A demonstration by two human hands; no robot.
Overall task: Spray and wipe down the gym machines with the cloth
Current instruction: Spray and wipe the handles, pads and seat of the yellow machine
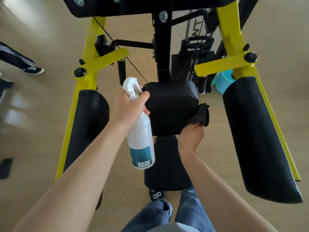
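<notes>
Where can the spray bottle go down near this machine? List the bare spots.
Bare floor lies between the centre pad and the right arm pad, and more stretches left of the yellow frame. The seat pad below is free. It is crowded behind the centre pad: cables, weight stack, teal bucket.

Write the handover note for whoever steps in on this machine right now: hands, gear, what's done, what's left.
Left hand: grips the white spray bottle by the neck, nozzle aimed at the centre black pad.
Right hand: holds the black cloth against the right side of that pad.
Machine: yellow frame, left side pad, right side pad, seat pad below the centre pad.
Done: cannot tell what has been wiped; no wet marks show.
Left: likely finish the centre pad, then the seat, both side pads and the frame.
</notes>
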